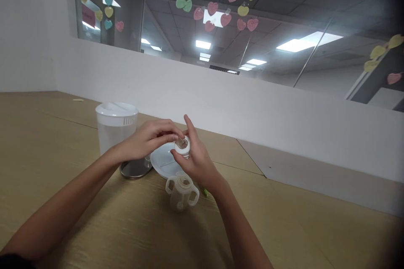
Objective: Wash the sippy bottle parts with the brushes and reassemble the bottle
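Note:
My right hand (198, 164) holds a small white ring-shaped cap (186, 150) between thumb and fingers, one finger pointing up. The fingertips of my left hand (151, 136) pinch a clear, soft-looking piece (181, 143) in the middle of the cap. Below the hands, a translucent two-handled bottle (180, 197) stands upright on the table, its top uncovered. Behind it lies a pale blue-white plate (162, 162), partly hidden by my hands.
A clear pitcher with a white lid (116, 111) stands at the left behind my left forearm. A round metal tray (134, 172) lies beside the plate. Something small and green (205, 192) is right of the bottle. A white wall (221, 101) runs along the table's back.

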Demonstrator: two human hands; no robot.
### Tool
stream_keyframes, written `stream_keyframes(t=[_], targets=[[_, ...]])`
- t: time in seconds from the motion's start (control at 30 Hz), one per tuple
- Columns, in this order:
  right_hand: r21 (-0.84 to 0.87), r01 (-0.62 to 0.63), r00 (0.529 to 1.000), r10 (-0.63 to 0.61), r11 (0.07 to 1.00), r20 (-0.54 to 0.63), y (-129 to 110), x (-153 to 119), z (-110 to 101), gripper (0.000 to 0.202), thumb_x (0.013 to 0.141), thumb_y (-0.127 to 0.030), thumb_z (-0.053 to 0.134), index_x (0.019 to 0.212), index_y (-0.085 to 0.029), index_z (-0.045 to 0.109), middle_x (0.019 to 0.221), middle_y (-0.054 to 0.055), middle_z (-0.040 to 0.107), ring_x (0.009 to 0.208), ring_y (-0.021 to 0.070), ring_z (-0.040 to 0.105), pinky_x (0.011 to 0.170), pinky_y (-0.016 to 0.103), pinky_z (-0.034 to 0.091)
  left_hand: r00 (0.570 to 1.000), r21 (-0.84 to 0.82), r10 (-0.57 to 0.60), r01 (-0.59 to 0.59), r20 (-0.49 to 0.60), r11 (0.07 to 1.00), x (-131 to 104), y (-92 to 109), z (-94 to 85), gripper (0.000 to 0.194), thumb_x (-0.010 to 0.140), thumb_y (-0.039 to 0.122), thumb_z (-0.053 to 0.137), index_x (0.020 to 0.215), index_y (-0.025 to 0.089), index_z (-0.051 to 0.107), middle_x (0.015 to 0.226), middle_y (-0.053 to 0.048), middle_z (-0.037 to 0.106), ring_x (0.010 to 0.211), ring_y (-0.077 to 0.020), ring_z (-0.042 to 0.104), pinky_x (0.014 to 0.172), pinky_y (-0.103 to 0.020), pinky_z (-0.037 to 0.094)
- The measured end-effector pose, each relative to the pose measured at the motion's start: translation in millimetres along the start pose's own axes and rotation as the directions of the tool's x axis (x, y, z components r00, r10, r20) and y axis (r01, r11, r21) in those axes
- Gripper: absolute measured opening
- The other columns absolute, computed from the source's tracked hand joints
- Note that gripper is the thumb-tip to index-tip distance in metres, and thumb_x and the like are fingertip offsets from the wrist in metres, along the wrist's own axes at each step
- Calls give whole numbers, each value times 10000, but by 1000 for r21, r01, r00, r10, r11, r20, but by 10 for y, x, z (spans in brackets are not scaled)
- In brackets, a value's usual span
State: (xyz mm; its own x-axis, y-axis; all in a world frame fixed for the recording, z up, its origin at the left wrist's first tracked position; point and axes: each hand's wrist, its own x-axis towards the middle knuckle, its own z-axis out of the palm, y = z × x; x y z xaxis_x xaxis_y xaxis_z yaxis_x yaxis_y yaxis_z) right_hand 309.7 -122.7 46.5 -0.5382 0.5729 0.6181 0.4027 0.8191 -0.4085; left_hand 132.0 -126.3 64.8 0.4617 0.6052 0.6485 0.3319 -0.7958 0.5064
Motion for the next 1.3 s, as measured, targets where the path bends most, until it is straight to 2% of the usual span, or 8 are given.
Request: stream_keyframes(t=[0.17,0.37,0.67,0.8,0.87,0.97,1.17,1.3], targets=[[-61,24,1000,-24,998,-11,52,20,12,748,836,-247,489,1421,-204,25,1124,94,532,940,196,525,820,346,451,1000,-60,11,-12,-15,998,15,-34,7,205,885,272,454,948,183,627,932,-42,604,839,-134,577,720,-244,474],[-203,-1,997,-16,979,-81,220,46,42,685,787,-216,496,1379,-165,156,1075,77,567,937,199,547,819,326,442,994,335,112,-104,-5,936,7,30,147,245,916,228,382,986,183,612,962,-41,578,856,-132,560,730,-248,450],[-392,-8,995,-30,920,-91,287,54,21,489,763,-237,524,1226,-156,388,1043,104,591,944,228,545,786,323,418,975,587,220,-197,33,786,-51,49,306,259,913,201,356,1019,163,589,874,-46,541,741,-120,544,672,-237,459],[-393,-89,994,59,915,-88,286,45,-14,266,774,-291,506,1008,-165,491,885,57,614,784,193,558,667,270,390,977,486,208,-165,-35,858,-15,-51,381,244,903,215,392,1042,183,589,940,-55,571,839,-143,574,752,-265,479],[-422,-147,988,114,894,-102,283,35,-58,183,799,-322,478,900,-172,508,784,35,605,706,176,543,619,255,359,969,313,159,-95,-187,945,-42,-163,480,256,890,261,436,1116,202,540,1023,-60,571,915,-154,578,805,-280,489],[-431,-232,972,188,872,-144,265,25,-124,162,818,-336,481,796,-181,525,736,21,589,699,159,525,619,245,339,916,29,27,-17,-399,999,-212,-388,693,382,890,298,435,1258,210,384,1158,-90,520,1037,-173,556,902,-325,468],[-297,-89,996,86,951,-22,199,28,-117,187,810,-334,572,724,-171,602,812,31,560,852,155,484,741,250,356,974,69,-134,149,-180,986,-717,-747,1070,646,822,397,524,1360,198,227,1267,-115,499,1187,-253,455,1012,-411,356],[-238,-101,978,141,966,157,172,18,-80,255,800,-368,574,648,-163,586,728,-1,492,708,119,457,622,227,332,967,114,-236,246,-98,963,-825,-817,1197,821,724,490,612,1376,180,220,1328,-153,442,1197,-311,440,985,-443,381]])
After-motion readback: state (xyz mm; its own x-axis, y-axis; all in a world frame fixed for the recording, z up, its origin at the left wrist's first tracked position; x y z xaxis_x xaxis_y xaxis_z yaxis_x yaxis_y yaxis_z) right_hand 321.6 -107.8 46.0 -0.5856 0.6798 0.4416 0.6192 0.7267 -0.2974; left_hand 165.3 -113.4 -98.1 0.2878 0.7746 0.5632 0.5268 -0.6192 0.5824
